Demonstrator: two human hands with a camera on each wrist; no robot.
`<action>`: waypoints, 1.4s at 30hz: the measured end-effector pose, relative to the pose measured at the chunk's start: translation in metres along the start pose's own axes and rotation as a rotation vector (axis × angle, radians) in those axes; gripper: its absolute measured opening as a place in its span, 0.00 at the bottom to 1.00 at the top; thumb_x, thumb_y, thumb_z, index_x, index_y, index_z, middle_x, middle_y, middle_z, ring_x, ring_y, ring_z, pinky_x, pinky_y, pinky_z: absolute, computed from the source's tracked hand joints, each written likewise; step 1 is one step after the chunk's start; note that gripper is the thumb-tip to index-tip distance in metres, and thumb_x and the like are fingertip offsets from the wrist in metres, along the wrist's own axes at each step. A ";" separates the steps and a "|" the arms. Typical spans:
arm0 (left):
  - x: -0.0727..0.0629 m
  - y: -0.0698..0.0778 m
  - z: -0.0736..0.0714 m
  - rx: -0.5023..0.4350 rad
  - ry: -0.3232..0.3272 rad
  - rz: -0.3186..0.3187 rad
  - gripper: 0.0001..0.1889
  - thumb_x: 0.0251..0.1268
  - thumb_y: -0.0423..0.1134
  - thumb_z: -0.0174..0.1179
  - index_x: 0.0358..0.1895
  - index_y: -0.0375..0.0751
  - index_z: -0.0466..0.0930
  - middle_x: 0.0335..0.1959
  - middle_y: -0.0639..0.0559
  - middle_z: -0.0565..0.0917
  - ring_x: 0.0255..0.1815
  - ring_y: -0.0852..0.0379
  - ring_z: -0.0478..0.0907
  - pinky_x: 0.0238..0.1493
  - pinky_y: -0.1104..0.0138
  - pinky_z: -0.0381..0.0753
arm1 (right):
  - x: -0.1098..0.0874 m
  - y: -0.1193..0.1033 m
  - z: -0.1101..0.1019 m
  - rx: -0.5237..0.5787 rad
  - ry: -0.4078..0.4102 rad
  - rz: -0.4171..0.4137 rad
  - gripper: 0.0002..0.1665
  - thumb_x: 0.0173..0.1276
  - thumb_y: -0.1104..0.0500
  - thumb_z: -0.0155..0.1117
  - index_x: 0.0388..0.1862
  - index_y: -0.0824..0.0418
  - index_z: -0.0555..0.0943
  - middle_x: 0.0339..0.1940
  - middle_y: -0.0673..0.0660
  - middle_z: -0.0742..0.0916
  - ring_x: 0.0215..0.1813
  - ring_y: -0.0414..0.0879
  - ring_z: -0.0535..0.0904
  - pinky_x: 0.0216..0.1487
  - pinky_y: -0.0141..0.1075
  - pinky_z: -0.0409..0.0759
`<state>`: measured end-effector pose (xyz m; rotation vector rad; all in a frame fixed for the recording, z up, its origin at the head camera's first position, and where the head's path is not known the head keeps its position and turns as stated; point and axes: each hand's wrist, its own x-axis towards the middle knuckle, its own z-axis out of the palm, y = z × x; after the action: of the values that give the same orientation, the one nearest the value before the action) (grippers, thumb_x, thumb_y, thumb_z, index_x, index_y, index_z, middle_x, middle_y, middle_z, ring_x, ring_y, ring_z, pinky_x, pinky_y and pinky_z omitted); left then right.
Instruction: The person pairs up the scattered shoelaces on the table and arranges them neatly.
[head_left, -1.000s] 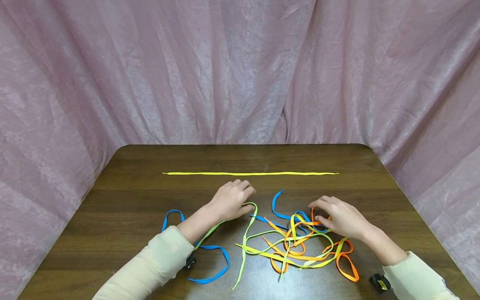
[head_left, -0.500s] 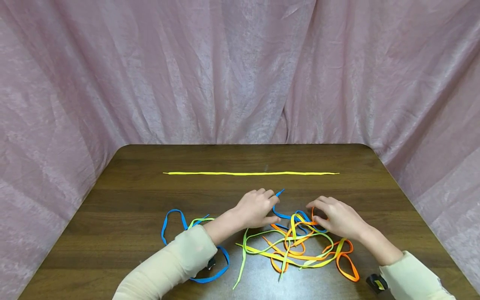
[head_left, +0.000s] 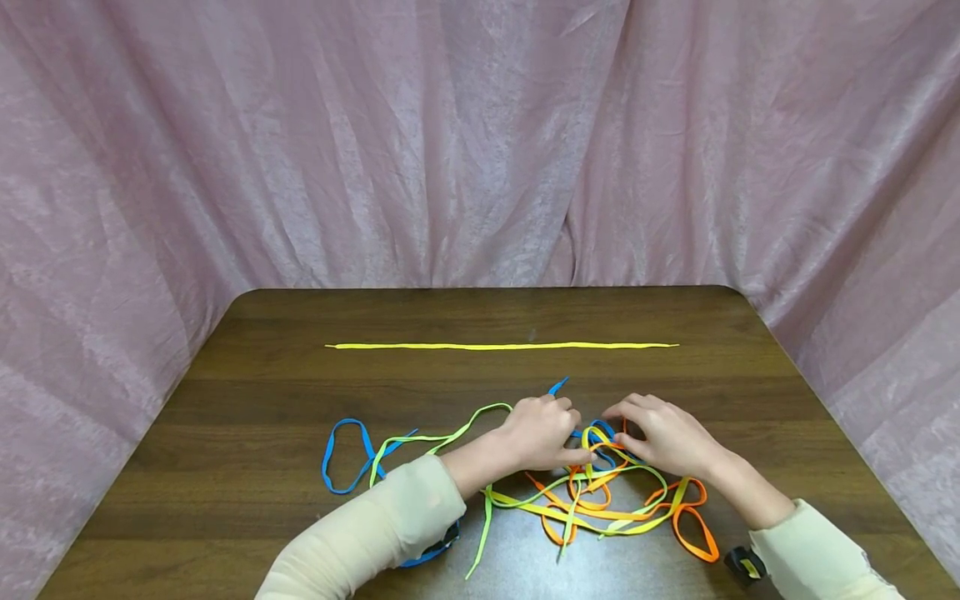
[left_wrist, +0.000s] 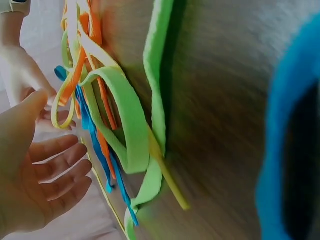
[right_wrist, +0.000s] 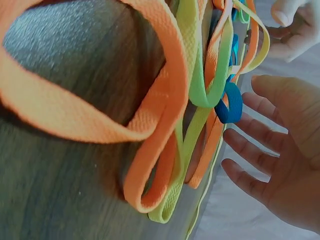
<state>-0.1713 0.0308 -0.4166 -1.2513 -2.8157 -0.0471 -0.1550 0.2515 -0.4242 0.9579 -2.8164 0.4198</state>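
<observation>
My left hand (head_left: 543,433) hovers at the left side of a tangle of flat shoelaces, fingers loosely bent and nothing in its palm in the left wrist view. At the tangle's right side is my right hand (head_left: 663,433), its fingers (right_wrist: 250,150) spread beside a blue loop (right_wrist: 231,105). Between the hands a yellow loop (head_left: 587,454) stands up among orange, blue and green laces. A green lace (left_wrist: 135,120) curves out leftward under my left forearm. An orange loop (head_left: 708,537) lies at the near right.
One yellow shoelace (head_left: 502,347) lies straight across the far part of the brown table (head_left: 262,317). A blue lace (head_left: 327,462) is looped at the left, partly covered by my sleeve. A pink curtain (head_left: 480,150) hangs behind the table.
My left hand has moved right from the green lace to the tangle, close to the right hand. My right hand has shifted slightly left. The straight yellow lace stays put.
</observation>
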 end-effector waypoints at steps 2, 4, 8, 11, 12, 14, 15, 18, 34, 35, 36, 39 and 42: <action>0.002 0.002 0.001 -0.020 -0.013 -0.013 0.21 0.55 0.67 0.52 0.23 0.54 0.75 0.22 0.62 0.70 0.20 0.66 0.67 0.16 0.71 0.64 | 0.001 -0.001 0.001 0.008 0.003 -0.001 0.16 0.55 0.56 0.69 0.44 0.53 0.81 0.39 0.47 0.83 0.39 0.42 0.78 0.37 0.37 0.76; 0.004 0.003 0.001 -0.035 -0.018 -0.021 0.21 0.55 0.66 0.53 0.21 0.55 0.74 0.21 0.62 0.70 0.20 0.66 0.67 0.15 0.70 0.64 | 0.001 -0.002 0.002 0.019 0.001 -0.003 0.15 0.55 0.57 0.69 0.44 0.54 0.81 0.38 0.47 0.82 0.38 0.42 0.78 0.36 0.36 0.76; 0.008 0.005 0.004 -0.048 -0.015 -0.034 0.20 0.56 0.64 0.54 0.16 0.55 0.72 0.20 0.63 0.72 0.19 0.66 0.68 0.14 0.69 0.64 | 0.003 -0.005 0.004 0.032 -0.012 -0.015 0.14 0.57 0.57 0.67 0.43 0.54 0.81 0.37 0.47 0.82 0.37 0.41 0.77 0.34 0.34 0.75; 0.009 0.007 0.007 -0.050 -0.012 -0.039 0.19 0.57 0.58 0.56 0.15 0.54 0.70 0.18 0.62 0.71 0.18 0.66 0.68 0.13 0.69 0.64 | 0.004 -0.007 0.006 0.043 -0.027 -0.026 0.12 0.59 0.57 0.66 0.43 0.54 0.81 0.37 0.46 0.82 0.37 0.40 0.77 0.34 0.33 0.75; 0.009 0.007 0.007 -0.049 -0.012 -0.039 0.18 0.57 0.57 0.56 0.15 0.54 0.70 0.17 0.62 0.71 0.17 0.66 0.67 0.12 0.69 0.64 | 0.004 -0.007 0.006 0.046 -0.031 -0.028 0.12 0.59 0.57 0.66 0.43 0.54 0.81 0.36 0.46 0.82 0.36 0.40 0.77 0.34 0.33 0.75; 0.009 0.008 0.007 -0.043 -0.007 -0.038 0.16 0.58 0.53 0.57 0.16 0.53 0.70 0.17 0.61 0.71 0.17 0.65 0.67 0.12 0.69 0.64 | 0.004 -0.008 0.006 0.049 -0.037 -0.028 0.11 0.59 0.57 0.65 0.42 0.54 0.81 0.36 0.46 0.82 0.36 0.40 0.77 0.34 0.32 0.75; 0.009 0.009 0.008 -0.042 -0.004 -0.039 0.15 0.58 0.52 0.57 0.17 0.53 0.71 0.17 0.61 0.71 0.17 0.65 0.68 0.12 0.69 0.64 | 0.004 -0.008 0.006 0.050 -0.039 -0.030 0.11 0.59 0.57 0.65 0.42 0.53 0.81 0.36 0.46 0.82 0.36 0.39 0.77 0.34 0.32 0.75; 0.009 0.009 0.007 -0.043 0.003 -0.040 0.12 0.58 0.50 0.57 0.19 0.53 0.74 0.18 0.61 0.72 0.18 0.65 0.69 0.13 0.69 0.65 | 0.004 -0.008 0.007 0.055 -0.029 -0.041 0.09 0.59 0.57 0.66 0.40 0.53 0.82 0.35 0.44 0.81 0.35 0.38 0.76 0.33 0.31 0.74; 0.000 0.010 -0.003 -0.063 0.095 -0.002 0.14 0.62 0.42 0.53 0.17 0.52 0.72 0.17 0.61 0.69 0.16 0.65 0.66 0.12 0.71 0.62 | 0.004 -0.011 0.008 0.061 0.041 -0.110 0.06 0.58 0.63 0.64 0.29 0.51 0.80 0.28 0.39 0.76 0.27 0.30 0.68 0.27 0.25 0.70; -0.001 0.010 -0.004 -0.056 0.103 0.003 0.13 0.62 0.42 0.53 0.17 0.52 0.73 0.17 0.61 0.69 0.16 0.65 0.67 0.12 0.71 0.62 | 0.004 -0.011 0.008 0.060 0.046 -0.112 0.06 0.58 0.63 0.64 0.29 0.51 0.80 0.28 0.40 0.77 0.27 0.30 0.68 0.27 0.25 0.70; -0.002 0.009 -0.004 -0.051 0.109 0.006 0.13 0.62 0.42 0.52 0.18 0.52 0.74 0.17 0.61 0.70 0.16 0.65 0.67 0.12 0.71 0.62 | 0.003 -0.012 0.007 0.057 0.053 -0.115 0.06 0.59 0.63 0.64 0.29 0.51 0.80 0.28 0.39 0.76 0.27 0.30 0.68 0.27 0.25 0.70; -0.006 0.006 -0.006 -0.038 0.116 0.015 0.12 0.64 0.42 0.51 0.23 0.53 0.79 0.19 0.62 0.72 0.16 0.66 0.66 0.11 0.72 0.61 | 0.003 -0.014 0.006 0.054 0.074 -0.129 0.07 0.58 0.63 0.64 0.28 0.51 0.79 0.27 0.39 0.76 0.27 0.31 0.67 0.26 0.25 0.69; -0.010 0.001 -0.010 -0.036 0.113 0.016 0.10 0.65 0.42 0.51 0.28 0.54 0.82 0.21 0.63 0.74 0.17 0.67 0.66 0.11 0.74 0.60 | 0.003 -0.016 0.005 0.053 0.091 -0.141 0.07 0.58 0.64 0.65 0.27 0.51 0.78 0.26 0.39 0.75 0.26 0.30 0.65 0.26 0.24 0.68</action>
<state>-0.1632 0.0238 -0.4076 -1.2369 -2.7201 -0.1634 -0.1479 0.2365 -0.4248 1.1097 -2.6494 0.5082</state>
